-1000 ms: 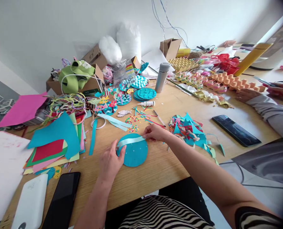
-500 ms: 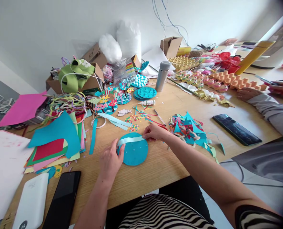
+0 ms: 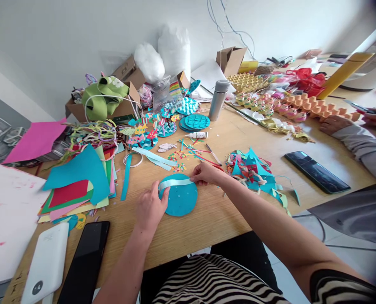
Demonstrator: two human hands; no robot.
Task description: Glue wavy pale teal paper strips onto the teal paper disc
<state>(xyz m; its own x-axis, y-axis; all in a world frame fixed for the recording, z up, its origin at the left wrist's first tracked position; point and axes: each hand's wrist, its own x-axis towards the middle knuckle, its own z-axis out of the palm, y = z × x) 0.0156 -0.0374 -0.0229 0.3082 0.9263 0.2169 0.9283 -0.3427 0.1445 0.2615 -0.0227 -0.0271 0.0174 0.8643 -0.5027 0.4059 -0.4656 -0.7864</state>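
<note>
A light-blue paper strip stretches across the upper part of a round blue paper disc, which lies on the table and bears several small pale dots. My left hand is at the disc's left edge, thumb and fingers closed on the strip's left end. At the upper right edge, my right hand pinches the strip's other end. Between the hands the strip bows slightly. Just beyond the disc lie small bits of coloured paper and more light-blue strips.
A glue bottle, a pen and a grey flask stand or lie farther back. Paper scraps lie to the right, coloured sheets to the left. A co-worker's hand rests at far right. Phones lie on both sides.
The view has shifted slightly. Both hands keep hold of the strip's ends over the disc, with little visible movement.
</note>
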